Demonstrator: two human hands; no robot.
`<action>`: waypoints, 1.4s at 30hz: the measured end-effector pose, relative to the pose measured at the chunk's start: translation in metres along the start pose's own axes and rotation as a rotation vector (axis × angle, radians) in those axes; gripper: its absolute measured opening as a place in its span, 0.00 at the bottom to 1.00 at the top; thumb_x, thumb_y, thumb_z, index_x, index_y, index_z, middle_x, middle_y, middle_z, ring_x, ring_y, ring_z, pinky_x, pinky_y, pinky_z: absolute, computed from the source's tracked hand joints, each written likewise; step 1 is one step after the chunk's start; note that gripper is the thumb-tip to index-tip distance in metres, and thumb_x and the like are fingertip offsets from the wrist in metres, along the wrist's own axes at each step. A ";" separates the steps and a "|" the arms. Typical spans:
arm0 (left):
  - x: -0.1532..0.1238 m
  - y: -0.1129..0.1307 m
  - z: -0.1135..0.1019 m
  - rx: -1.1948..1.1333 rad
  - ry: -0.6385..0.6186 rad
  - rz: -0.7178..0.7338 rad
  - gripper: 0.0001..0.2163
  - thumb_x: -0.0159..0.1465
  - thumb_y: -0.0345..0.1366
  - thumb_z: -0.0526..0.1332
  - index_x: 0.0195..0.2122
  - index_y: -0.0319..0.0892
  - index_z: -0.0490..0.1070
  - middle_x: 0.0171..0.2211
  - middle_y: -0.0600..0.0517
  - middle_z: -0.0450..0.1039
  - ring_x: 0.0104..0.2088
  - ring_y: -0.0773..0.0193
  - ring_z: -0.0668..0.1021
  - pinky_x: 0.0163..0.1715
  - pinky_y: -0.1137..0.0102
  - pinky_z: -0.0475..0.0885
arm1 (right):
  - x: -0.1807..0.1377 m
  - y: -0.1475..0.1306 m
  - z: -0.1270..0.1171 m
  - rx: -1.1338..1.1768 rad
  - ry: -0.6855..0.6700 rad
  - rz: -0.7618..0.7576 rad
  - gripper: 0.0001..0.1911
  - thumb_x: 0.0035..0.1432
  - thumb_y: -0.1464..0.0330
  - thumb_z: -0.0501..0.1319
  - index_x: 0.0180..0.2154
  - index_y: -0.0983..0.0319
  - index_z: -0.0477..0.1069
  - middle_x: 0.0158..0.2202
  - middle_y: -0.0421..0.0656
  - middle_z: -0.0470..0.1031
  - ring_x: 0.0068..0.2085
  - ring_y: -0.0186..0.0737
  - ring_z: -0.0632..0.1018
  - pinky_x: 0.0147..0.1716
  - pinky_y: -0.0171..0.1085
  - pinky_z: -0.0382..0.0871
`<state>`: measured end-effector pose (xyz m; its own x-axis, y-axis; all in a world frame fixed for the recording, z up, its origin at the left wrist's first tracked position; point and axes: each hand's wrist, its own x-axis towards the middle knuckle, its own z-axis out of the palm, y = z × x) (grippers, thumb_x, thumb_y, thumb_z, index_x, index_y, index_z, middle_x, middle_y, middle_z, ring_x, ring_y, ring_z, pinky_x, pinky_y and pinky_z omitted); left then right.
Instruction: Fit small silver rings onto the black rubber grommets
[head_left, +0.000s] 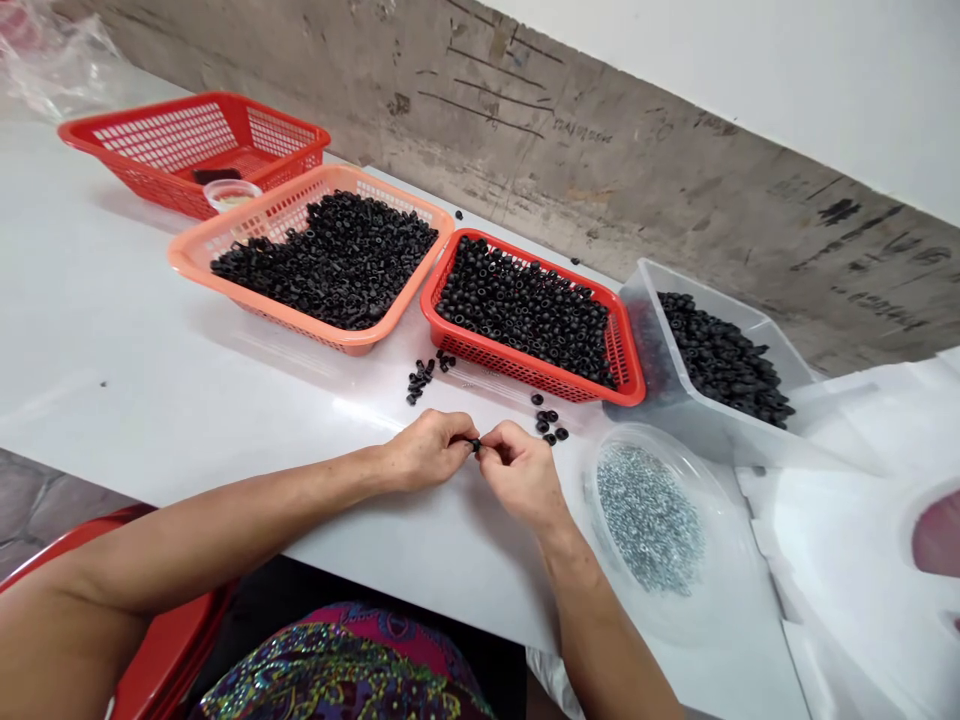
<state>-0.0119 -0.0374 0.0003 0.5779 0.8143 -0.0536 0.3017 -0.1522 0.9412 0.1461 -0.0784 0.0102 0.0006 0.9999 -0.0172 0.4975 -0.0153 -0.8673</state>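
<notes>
Bright diffuse light, glare on table (360, 408)

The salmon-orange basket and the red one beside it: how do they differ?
The salmon-orange basket is paler than the red basket and looks somewhat larger. The salmon-orange basket's load sits in a rougher mound, while the red basket's lies more evenly. Both are rectangular slotted plastic baskets holding black ring-shaped pieces.

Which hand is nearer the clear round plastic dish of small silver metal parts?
Right: the right hand is just left of the clear round plastic dish of small silver metal parts, while the left hand lies farther left, beyond the right hand.
</notes>
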 end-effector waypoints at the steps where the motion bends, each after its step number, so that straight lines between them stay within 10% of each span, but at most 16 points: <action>1: 0.000 -0.001 0.001 0.032 0.016 0.007 0.10 0.58 0.27 0.53 0.34 0.37 0.74 0.29 0.50 0.75 0.30 0.65 0.74 0.32 0.72 0.68 | -0.002 0.000 0.003 -0.065 0.028 -0.041 0.04 0.47 0.71 0.55 0.22 0.60 0.64 0.17 0.34 0.60 0.20 0.30 0.61 0.20 0.32 0.55; 6: -0.001 -0.004 0.006 0.116 0.061 0.042 0.10 0.58 0.25 0.52 0.33 0.37 0.74 0.29 0.49 0.75 0.31 0.64 0.74 0.34 0.70 0.67 | -0.003 -0.001 0.005 -0.118 0.051 -0.083 0.05 0.47 0.73 0.56 0.21 0.60 0.64 0.16 0.34 0.59 0.20 0.29 0.60 0.19 0.32 0.54; 18: 0.000 0.004 0.005 -0.158 -0.026 0.068 0.07 0.60 0.27 0.52 0.33 0.38 0.69 0.28 0.53 0.69 0.30 0.68 0.68 0.32 0.72 0.63 | 0.018 0.019 -0.019 0.712 -0.323 0.166 0.15 0.44 0.62 0.72 0.28 0.63 0.70 0.24 0.43 0.78 0.18 0.31 0.72 0.16 0.30 0.63; 42: 0.008 0.000 0.001 -0.801 0.017 -0.171 0.13 0.52 0.32 0.66 0.36 0.36 0.66 0.23 0.54 0.73 0.21 0.71 0.74 0.23 0.74 0.65 | 0.009 0.000 -0.014 0.473 0.004 0.146 0.07 0.45 0.70 0.64 0.30 0.62 0.68 0.22 0.38 0.75 0.17 0.29 0.69 0.16 0.30 0.62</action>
<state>-0.0059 -0.0313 -0.0001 0.5597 0.7993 -0.2188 -0.2524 0.4159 0.8737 0.1585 -0.0697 0.0171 0.0444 0.9871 -0.1540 0.0439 -0.1559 -0.9868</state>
